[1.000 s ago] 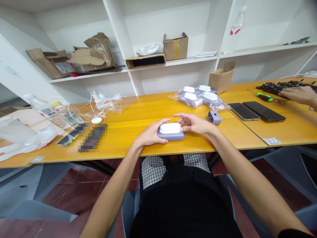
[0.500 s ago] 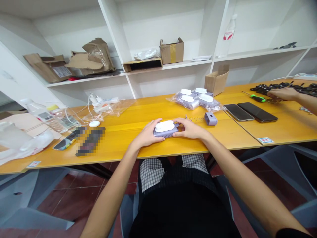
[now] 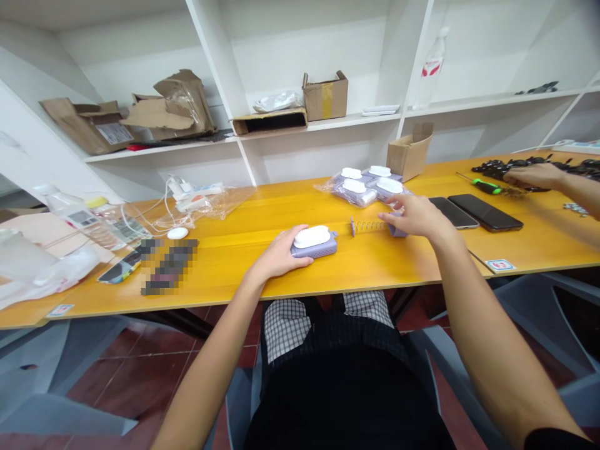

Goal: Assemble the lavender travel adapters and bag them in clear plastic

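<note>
My left hand (image 3: 284, 253) is wrapped around the left end of a purple device body (image 3: 319, 250) with a white oval top (image 3: 312, 236), resting near the front edge of the table. To its right, a thin coil spring (image 3: 370, 225) lies on its side with a small purple end piece (image 3: 353, 227). My right hand (image 3: 412, 215) hovers over a hollow purple housing (image 3: 397, 230) at the spring's right end. Its thumb and fingers are apart, and the hand partly covers the housing; firm contact cannot be made out.
Several bagged purple-and-white devices (image 3: 355, 188) stand behind, beside a cardboard box (image 3: 410, 153). Two phones (image 3: 485, 211) and a green-handled screwdriver (image 3: 487, 186) lie right. A co-worker's hand (image 3: 537, 175) touches dark parts. Cables, a power strip (image 3: 199, 197) and bottles (image 3: 70, 209) occupy the left.
My right hand has let go of the device body and moved right, over the hollow purple housing. My left hand stays on the device.
</note>
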Action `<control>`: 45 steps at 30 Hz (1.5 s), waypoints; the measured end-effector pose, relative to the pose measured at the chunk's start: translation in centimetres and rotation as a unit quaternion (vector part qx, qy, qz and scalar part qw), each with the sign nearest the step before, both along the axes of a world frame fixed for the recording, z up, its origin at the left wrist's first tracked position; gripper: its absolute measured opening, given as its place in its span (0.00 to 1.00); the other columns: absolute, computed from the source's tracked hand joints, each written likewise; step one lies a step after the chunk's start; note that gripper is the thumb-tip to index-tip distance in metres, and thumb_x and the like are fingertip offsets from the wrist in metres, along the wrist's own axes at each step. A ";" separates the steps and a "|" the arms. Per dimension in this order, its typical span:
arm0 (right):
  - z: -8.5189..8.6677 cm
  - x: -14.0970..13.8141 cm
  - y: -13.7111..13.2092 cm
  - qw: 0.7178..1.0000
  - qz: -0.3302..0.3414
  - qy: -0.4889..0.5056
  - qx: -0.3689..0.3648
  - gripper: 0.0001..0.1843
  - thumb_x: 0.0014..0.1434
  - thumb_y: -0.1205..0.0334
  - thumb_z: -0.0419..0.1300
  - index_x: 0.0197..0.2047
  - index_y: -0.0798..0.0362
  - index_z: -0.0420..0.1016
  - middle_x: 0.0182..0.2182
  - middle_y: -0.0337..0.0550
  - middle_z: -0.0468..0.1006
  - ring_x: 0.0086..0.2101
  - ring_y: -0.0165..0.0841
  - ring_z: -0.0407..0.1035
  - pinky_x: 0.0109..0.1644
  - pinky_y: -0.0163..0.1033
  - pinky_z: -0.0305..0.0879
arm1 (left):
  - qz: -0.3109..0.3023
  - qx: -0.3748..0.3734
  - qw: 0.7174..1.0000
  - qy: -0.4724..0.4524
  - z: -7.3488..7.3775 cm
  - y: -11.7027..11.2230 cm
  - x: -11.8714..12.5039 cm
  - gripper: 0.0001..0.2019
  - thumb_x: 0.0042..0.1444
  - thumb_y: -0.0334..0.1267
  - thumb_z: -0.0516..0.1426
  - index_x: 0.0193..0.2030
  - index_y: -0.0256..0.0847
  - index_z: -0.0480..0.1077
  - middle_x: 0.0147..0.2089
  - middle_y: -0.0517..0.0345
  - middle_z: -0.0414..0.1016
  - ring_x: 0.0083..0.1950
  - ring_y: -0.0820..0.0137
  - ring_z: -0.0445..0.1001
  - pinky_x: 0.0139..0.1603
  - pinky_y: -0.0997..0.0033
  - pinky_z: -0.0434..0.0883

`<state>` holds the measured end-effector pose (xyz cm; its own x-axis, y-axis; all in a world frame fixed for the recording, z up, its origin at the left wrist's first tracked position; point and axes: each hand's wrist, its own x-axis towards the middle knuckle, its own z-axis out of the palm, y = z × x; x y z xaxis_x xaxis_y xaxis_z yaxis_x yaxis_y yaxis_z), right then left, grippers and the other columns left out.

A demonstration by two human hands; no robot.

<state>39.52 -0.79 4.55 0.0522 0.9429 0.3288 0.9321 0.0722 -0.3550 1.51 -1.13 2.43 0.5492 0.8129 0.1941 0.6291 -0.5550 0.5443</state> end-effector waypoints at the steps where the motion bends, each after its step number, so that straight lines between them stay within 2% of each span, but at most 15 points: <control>1: -0.4 0.8 0.3 0.999 -0.019 -0.019 -0.029 0.29 0.58 0.42 0.66 0.56 0.52 0.81 0.45 0.54 0.84 0.48 0.53 0.78 0.56 0.56 0.72 | 0.000 0.000 1.000 0.001 0.0 0.0 0.0 0.43 0.52 0.51 0.68 0.73 0.50 0.59 0.71 0.47 0.67 0.68 0.45 0.67 0.69 0.39 0.64; 7: -1.7 2.9 1.3 0.995 -0.068 -0.027 -0.070 0.36 0.60 0.39 0.64 0.64 0.52 0.76 0.48 0.55 0.84 0.52 0.53 0.77 0.58 0.55 0.71 | -0.001 0.009 1.000 0.001 0.0 -0.1 0.1 0.40 0.53 0.50 0.68 0.71 0.51 0.61 0.69 0.48 0.69 0.66 0.46 0.68 0.68 0.39 0.66; 10: -1.9 2.9 1.4 0.994 -0.058 -0.033 -0.089 0.35 0.60 0.42 0.65 0.63 0.55 0.76 0.49 0.59 0.83 0.53 0.53 0.76 0.58 0.52 0.70 | 0.001 0.009 1.000 0.001 0.0 -0.1 0.1 0.39 0.52 0.50 0.68 0.70 0.50 0.62 0.67 0.48 0.70 0.65 0.46 0.69 0.66 0.39 0.67; 12: -2.2 2.7 1.5 0.994 -0.030 -0.033 -0.097 0.34 0.59 0.43 0.67 0.62 0.56 0.77 0.51 0.60 0.82 0.53 0.53 0.76 0.58 0.51 0.71 | 0.003 0.007 1.000 -0.002 0.0 -0.1 0.1 0.39 0.52 0.50 0.68 0.70 0.51 0.62 0.67 0.48 0.70 0.65 0.46 0.69 0.66 0.39 0.67; 18: -2.9 1.3 1.9 0.988 0.113 0.037 -0.096 0.29 0.55 0.43 0.69 0.57 0.47 0.79 0.48 0.49 0.84 0.46 0.48 0.79 0.54 0.52 0.75 | 0.000 0.005 1.000 -0.003 0.1 -0.2 0.2 0.39 0.52 0.49 0.68 0.70 0.50 0.63 0.67 0.49 0.70 0.66 0.47 0.68 0.67 0.40 0.66; 21: -2.9 0.3 1.9 0.982 0.150 0.063 -0.100 0.30 0.55 0.43 0.69 0.58 0.46 0.78 0.48 0.48 0.84 0.45 0.47 0.79 0.55 0.53 0.75 | 0.000 0.007 1.000 -0.002 0.1 -0.1 0.2 0.38 0.52 0.49 0.68 0.69 0.50 0.63 0.67 0.49 0.70 0.65 0.47 0.69 0.67 0.40 0.66; 26: -2.9 -0.4 2.1 0.985 0.139 0.054 -0.090 0.31 0.55 0.44 0.69 0.59 0.49 0.79 0.46 0.50 0.84 0.44 0.47 0.79 0.53 0.52 0.75 | -0.001 0.006 1.000 -0.002 0.1 -0.1 0.2 0.39 0.52 0.48 0.68 0.70 0.48 0.63 0.67 0.49 0.70 0.66 0.49 0.69 0.68 0.43 0.66; 29: -3.0 -0.5 2.2 0.988 0.126 0.051 -0.077 0.28 0.58 0.48 0.68 0.58 0.52 0.79 0.42 0.49 0.84 0.41 0.45 0.79 0.51 0.50 0.75 | 0.002 0.006 1.000 -0.002 0.0 0.0 0.2 0.39 0.52 0.49 0.68 0.70 0.48 0.63 0.67 0.49 0.70 0.66 0.49 0.69 0.68 0.44 0.66; 32: -3.1 -0.5 2.2 0.985 0.115 0.091 -0.096 0.25 0.61 0.54 0.66 0.59 0.53 0.78 0.37 0.47 0.84 0.35 0.40 0.79 0.41 0.44 0.77 | 0.006 0.006 1.000 0.003 0.0 -0.1 0.2 0.38 0.53 0.49 0.68 0.70 0.49 0.63 0.68 0.50 0.70 0.66 0.49 0.69 0.68 0.45 0.66; 36: -3.1 -0.7 1.8 0.959 0.126 0.209 -0.141 0.24 0.63 0.58 0.66 0.61 0.52 0.76 0.36 0.47 0.83 0.30 0.36 0.78 0.29 0.38 0.77 | 0.010 0.011 1.000 0.013 0.1 -0.2 0.2 0.37 0.53 0.49 0.67 0.70 0.51 0.62 0.67 0.51 0.71 0.66 0.50 0.69 0.68 0.46 0.67; 40: -2.7 -0.9 1.4 0.940 0.136 0.274 -0.153 0.23 0.63 0.59 0.67 0.61 0.52 0.76 0.36 0.47 0.82 0.32 0.37 0.79 0.29 0.40 0.80 | 0.006 0.019 1.000 0.016 0.1 -0.2 0.3 0.37 0.54 0.49 0.67 0.69 0.51 0.63 0.67 0.51 0.71 0.65 0.50 0.70 0.67 0.45 0.67; 45: -2.4 -1.3 1.3 0.938 0.119 0.282 -0.159 0.25 0.63 0.60 0.68 0.62 0.52 0.75 0.38 0.48 0.82 0.31 0.37 0.80 0.30 0.40 0.82 | 0.008 0.021 1.000 0.013 0.2 -0.3 0.4 0.37 0.53 0.48 0.67 0.69 0.50 0.63 0.67 0.50 0.71 0.65 0.49 0.70 0.67 0.45 0.67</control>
<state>38.21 0.53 2.12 -0.0916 0.9957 0.0120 0.5594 0.0614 -0.8266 1.95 -1.46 2.62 0.5419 0.8129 0.2132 0.6514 -0.5666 0.5046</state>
